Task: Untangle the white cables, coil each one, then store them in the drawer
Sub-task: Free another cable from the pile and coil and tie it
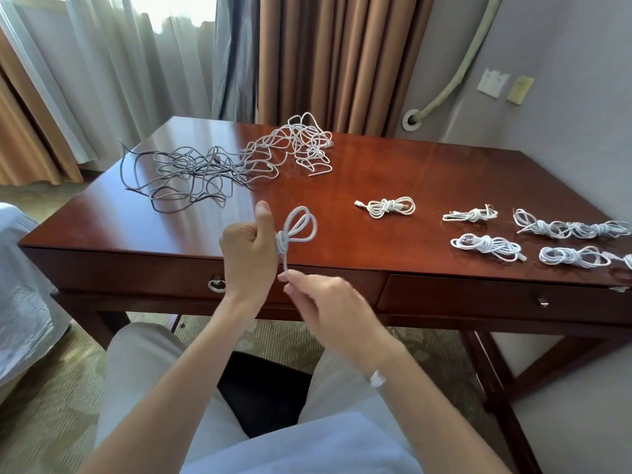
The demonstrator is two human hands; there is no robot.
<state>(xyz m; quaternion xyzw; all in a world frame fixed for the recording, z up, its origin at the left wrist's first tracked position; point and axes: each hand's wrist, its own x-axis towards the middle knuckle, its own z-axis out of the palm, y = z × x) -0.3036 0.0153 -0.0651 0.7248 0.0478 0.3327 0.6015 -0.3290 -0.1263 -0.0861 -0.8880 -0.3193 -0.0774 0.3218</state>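
- Cable work is mid-coil: the left hand (248,249) grips a small white coil (295,230) at its wrapped waist, thumb up, loops standing above the fist.
- Right hand (321,295) pinches the coil's loose tail (286,265) between fingertips just below the left fist; the picture is slightly blurred there, so the plug end cannot be made out.
- Handling, as I judge it: the cable is light, thin and limp, yet springy enough to unwind if the waist is let go. Best hold is at the wrap, with the tail kept taut.
- Tangled white cables (260,155) lie in a loose heap at the far left of the tabletop (427,172), well apart from the hands; pulling one strand will likely drag the others.
- Finished bundles (390,206) sit in a group on the right side.
- Drawer (496,295) under the right half appears closed; nothing is stored yet.
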